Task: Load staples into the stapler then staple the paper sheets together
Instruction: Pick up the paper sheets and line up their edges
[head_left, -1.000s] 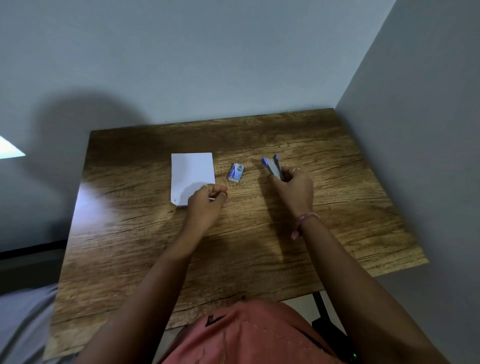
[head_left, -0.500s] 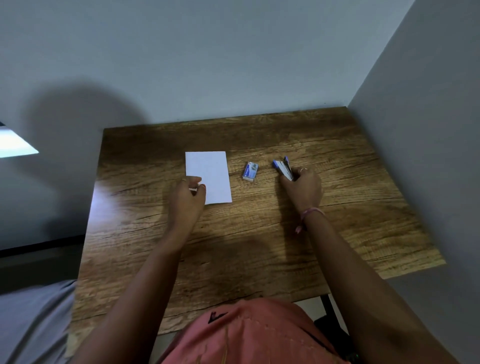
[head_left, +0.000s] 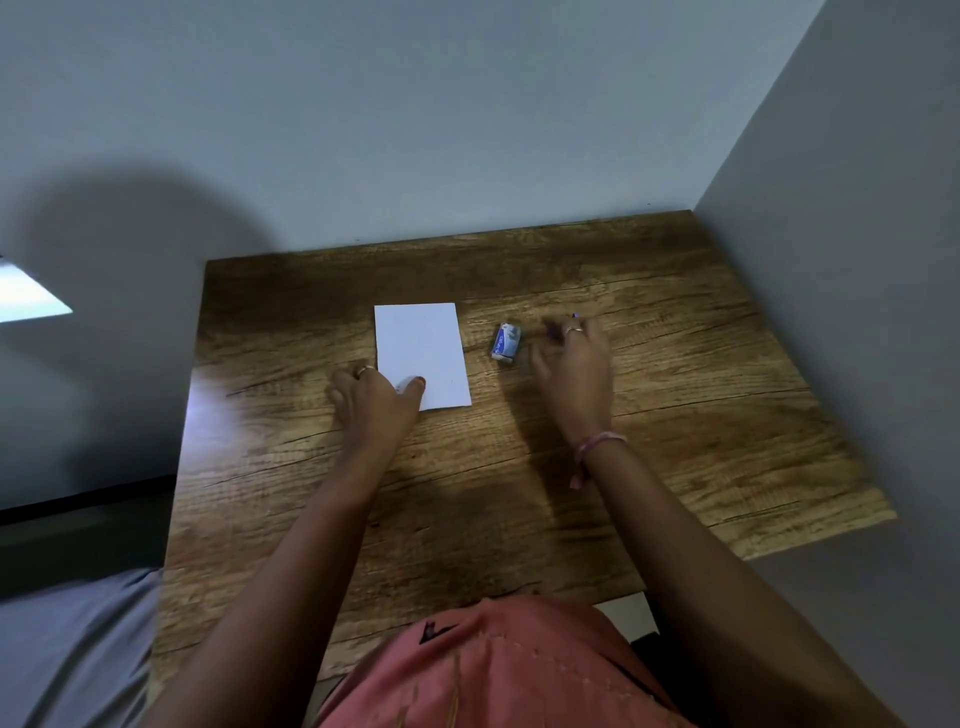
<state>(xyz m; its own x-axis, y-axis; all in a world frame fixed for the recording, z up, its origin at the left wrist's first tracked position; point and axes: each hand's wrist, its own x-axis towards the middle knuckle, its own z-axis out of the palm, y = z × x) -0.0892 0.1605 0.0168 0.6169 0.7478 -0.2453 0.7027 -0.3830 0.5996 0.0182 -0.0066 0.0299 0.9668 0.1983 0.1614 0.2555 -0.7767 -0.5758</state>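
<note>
Where the right hand (head_left: 571, 364) blurs, stapler (head_left: 558, 330) barely discernible.

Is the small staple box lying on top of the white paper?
No, the staple box lies on the bare table, apart from the paper, to its right.

i see my left hand (head_left: 375, 397) resting at the near-left corner of the white paper sheets (head_left: 422, 356), thumb on top. my right hand (head_left: 571, 364) is blurred over the stapler (head_left: 555, 332), mostly hidden. the small staple box (head_left: 506, 340) lies between them on the wooden table (head_left: 675, 415).
</note>
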